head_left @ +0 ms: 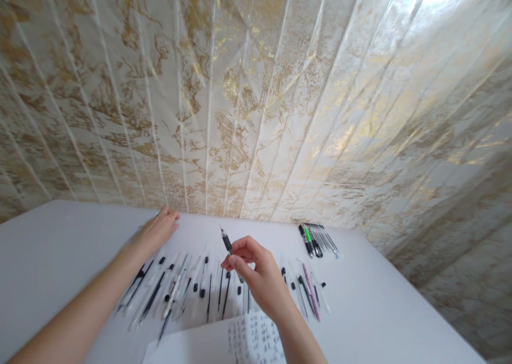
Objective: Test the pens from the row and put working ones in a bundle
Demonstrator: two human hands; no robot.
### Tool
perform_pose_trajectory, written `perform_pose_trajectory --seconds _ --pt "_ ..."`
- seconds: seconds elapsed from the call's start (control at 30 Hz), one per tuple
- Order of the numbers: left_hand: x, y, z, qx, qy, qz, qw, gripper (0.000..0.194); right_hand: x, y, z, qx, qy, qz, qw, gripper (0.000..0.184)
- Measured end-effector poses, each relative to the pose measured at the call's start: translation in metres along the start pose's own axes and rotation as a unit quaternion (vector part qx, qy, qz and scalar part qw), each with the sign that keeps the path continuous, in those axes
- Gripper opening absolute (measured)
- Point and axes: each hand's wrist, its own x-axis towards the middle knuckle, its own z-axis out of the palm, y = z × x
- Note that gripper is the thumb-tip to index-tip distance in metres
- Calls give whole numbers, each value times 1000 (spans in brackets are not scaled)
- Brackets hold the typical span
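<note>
Between the thumb and fingers of my right hand is a pen with a black grip and a clear barrel. Its bare tip points up and to the left, above the table. My left hand reaches out to the table's far edge, palm down and a little blurred. Its fingertips are partly hidden, and whatever lies under them does not show clearly. Below both hands spreads a row of pen parts: clear barrels, black refills, black caps and a white pen.
A pink pen lies among the parts at right. Further back is a group of black pens and refills with a green pen. A sheet of handwritten paper lies in front on the white table. Gold-patterned sheeting hangs behind.
</note>
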Motion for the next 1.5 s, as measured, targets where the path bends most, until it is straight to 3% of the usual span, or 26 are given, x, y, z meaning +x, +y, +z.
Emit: perform_pose_trajectory --seconds 0.17,0.43,0.57,0.8,1.3,1.43,1.5 --pt "-1 7 -5 -87 1 1 996 15 2 3 0 -22 6 -3 1000 4" --pt "-39 80 -74 -352 -41 63 933 29 0 9 -6 -167 76 -66 981 9" --pt "-59 103 -89 -414 -57 70 906 26 -2 4 -7 -203 104 -94 969 10" --pt "-64 110 -89 -479 -83 53 872 23 -5 -6 -7 -237 112 -120 958 9" --pt "-69 120 -79 -496 -117 54 859 23 -5 -8 -7 -258 149 -174 938 14" --pt "-70 120 -78 -507 -100 55 855 22 -5 -8 -10 -256 128 -155 945 8" --pt "-71 120 -78 -508 -95 55 854 21 -4 -7 -13 -262 99 -127 952 17"
